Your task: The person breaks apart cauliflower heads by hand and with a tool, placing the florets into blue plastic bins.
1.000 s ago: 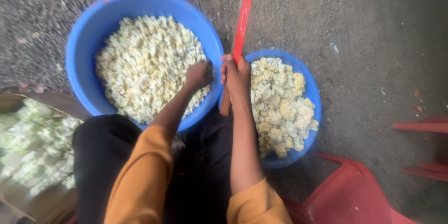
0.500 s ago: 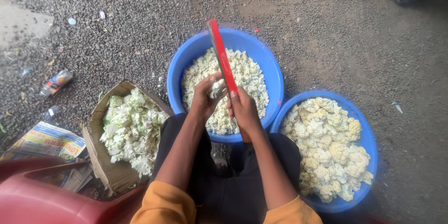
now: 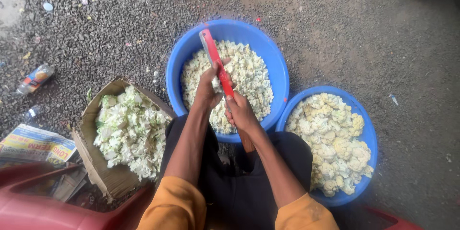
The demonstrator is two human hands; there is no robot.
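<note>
A cardboard box of leafy green-white trimmings sits at the left on the gravel, with newspapers and a red chair beside it. Next comes the big tub, blue and filled with small white cauliflower bits. Over it the left hand is curled against the red blade where a piece seems pinched, though what it holds is hidden. The blade stands upright and tilted, rising from between the knees; it looks stiff and sharp, best handled by its lower wooden part and kept off the edge. The right hand is closed around the blade's lower stretch, fingers wrapped, just below the left. Cauliflower likely handles light, firm and crumbly, snapping at the stem. At the right a smaller tub holds larger whole florets.
</note>
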